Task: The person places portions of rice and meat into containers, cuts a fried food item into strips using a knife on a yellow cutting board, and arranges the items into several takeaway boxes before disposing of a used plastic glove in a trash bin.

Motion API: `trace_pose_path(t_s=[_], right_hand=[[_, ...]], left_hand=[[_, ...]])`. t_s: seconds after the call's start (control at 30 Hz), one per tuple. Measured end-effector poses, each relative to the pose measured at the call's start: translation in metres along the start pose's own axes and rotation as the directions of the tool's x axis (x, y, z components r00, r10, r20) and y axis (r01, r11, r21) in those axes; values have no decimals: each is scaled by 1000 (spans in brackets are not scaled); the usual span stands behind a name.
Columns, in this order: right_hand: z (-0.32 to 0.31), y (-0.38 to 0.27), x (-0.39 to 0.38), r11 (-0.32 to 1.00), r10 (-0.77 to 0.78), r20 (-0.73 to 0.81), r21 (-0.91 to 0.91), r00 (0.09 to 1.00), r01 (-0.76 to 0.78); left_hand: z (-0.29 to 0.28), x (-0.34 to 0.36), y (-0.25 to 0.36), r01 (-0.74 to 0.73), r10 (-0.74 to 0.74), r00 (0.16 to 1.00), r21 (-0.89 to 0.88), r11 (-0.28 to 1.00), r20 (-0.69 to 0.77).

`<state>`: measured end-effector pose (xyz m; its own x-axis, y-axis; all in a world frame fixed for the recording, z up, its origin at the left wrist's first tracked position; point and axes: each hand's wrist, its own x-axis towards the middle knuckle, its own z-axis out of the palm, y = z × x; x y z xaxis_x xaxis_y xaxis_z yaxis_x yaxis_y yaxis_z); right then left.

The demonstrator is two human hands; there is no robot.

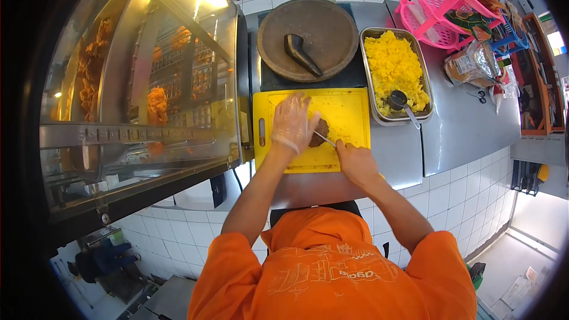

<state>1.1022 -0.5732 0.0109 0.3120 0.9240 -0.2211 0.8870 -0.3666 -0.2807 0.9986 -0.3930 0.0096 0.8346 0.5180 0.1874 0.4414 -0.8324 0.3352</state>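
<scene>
The clear-gloved left hand (290, 120) covers part of the brown lump (322, 133), so I cannot tell whether its grip is pinching the lump or only resting against it. The right hand (357, 163) has its grip clamped on a knife (323, 137); I lose the handle inside the fist, and only a short stretch of blade shows, reaching the lump. Whether it has cut in, I can't make out. The lump itself sits near the middle of a yellow cutting board (351, 106).

Behind the glass of the lit display case (142, 133), orange-brown food is blurred for me, and the dark rim clips the view around it. The worktop (391, 160) is grey metal. Beyond the board stands a round stone dish (335, 24) holding a dark pestle (299, 53); to the right, a metal tray (365, 74) of yellow food (394, 59) with a scoop (398, 100). Farther right are pink baskets (435, 9) and scissors (478, 97). White tiles (468, 178) show below the worktop.
</scene>
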Motion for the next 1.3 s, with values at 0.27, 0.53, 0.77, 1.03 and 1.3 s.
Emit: trace_pose_path(t_s=[0.27, 0.53, 0.77, 1.03, 1.3], right_hand=[[1, 9, 19, 995, -99, 201, -12, 974, 104], [-21, 14, 14, 985, -169, 143, 53, 975, 162], [-8, 30, 32, 987, -156, 200, 3, 967, 159], [-26, 14, 19, 985, -165, 148, 70, 975, 156], [5, 5, 16, 981, -180, 236, 110, 955, 158]], left_hand=[[40, 10, -26, 42, -48, 996, 75, 996, 80], [3, 12, -5, 181, -177, 983, 140, 973, -43], [38, 24, -22, 218, -221, 975, 114, 969, 9], [-10, 15, -10, 165, -155, 979, 67, 984, -131], [26, -17, -33, 279, -287, 956, 123, 952, 61]])
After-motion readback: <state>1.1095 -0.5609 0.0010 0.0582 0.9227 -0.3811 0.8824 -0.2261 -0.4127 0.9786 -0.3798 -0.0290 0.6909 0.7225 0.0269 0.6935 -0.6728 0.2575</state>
